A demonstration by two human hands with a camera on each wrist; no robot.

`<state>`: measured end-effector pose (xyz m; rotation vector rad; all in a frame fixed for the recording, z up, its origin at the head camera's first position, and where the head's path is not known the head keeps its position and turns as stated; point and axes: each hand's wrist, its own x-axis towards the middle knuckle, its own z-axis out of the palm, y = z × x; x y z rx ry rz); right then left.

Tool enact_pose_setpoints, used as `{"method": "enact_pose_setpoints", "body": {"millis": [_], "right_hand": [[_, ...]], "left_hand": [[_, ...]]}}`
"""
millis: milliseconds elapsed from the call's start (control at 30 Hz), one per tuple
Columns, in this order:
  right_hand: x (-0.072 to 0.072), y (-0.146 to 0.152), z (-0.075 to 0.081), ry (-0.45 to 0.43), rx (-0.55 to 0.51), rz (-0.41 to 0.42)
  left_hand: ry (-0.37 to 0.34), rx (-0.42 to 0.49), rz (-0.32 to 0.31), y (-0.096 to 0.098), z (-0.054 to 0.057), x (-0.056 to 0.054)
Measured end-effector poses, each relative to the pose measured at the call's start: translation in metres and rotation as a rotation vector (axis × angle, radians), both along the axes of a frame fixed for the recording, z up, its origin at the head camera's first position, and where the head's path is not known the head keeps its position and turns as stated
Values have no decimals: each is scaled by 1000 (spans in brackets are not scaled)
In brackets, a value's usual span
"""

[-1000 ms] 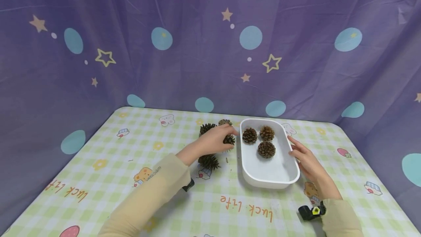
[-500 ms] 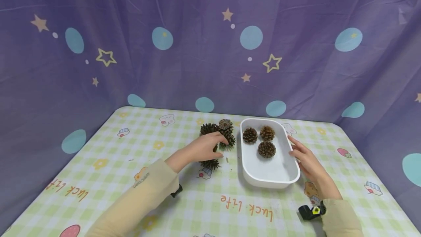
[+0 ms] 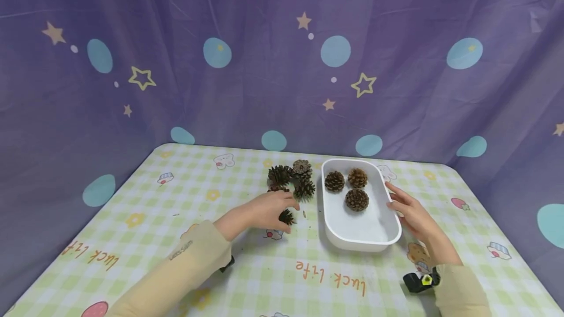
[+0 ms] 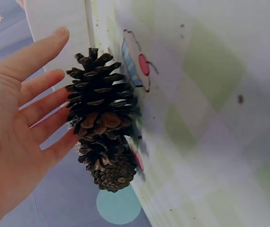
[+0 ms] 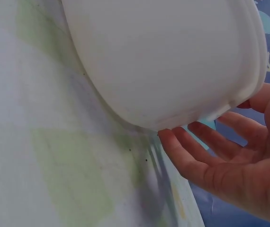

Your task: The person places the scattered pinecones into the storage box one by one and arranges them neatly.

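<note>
My left hand (image 3: 264, 212) is spread over a dark pine cone (image 3: 286, 216) left of the tray, covering part of it. The left wrist view has the fingers (image 4: 47, 104) stretched out beside a pine cone (image 4: 99, 94), thumb apart from it. A white tray (image 3: 362, 238) stands to the right with three brown pine cones (image 3: 357, 200) inside. The outer right side of this tray meets the fingertips of my right hand (image 3: 414, 216). Seen from the right wrist, these fingers (image 5: 177, 151) lie along the tray's wall (image 5: 163, 61).
Several more pine cones (image 3: 304, 187) cluster just beyond the left hand, close to the tray's left wall. A checked tablecloth (image 3: 246, 283) covers the table. Behind its far edge hangs a purple curtain (image 3: 273, 101). Small dark crumbs dot the cloth.
My left hand has come back toward me and left, from the farther pine cones to the nearest one, uncovering those behind. The right hand and tray stay in place.
</note>
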<state>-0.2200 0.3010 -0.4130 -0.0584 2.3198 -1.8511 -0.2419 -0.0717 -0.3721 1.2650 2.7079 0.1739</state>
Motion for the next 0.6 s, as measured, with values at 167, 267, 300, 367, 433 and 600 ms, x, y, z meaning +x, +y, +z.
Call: {"method": "enact_pose_setpoints", "body": {"millis": [167,267,300,367,433,600], "right_hand": [[2,2,4,2,30,13],[3,3,5,16,32,20],[3,4,5,22,33,20],[2,4,6,30,41,22],[2,4,7,33,54,20],[1,3,10,30,100,19]], "left_hand": [[-9,-48,-29,-2,-5,3],[8,-77,-39,-2,-7,5],[15,-86,-40,-2,-7,5],[37,-104,-42,-2,-7,5],[55,-111,-41,-2,-8,5],[65,-56,-34,-4,-11,5]]}}
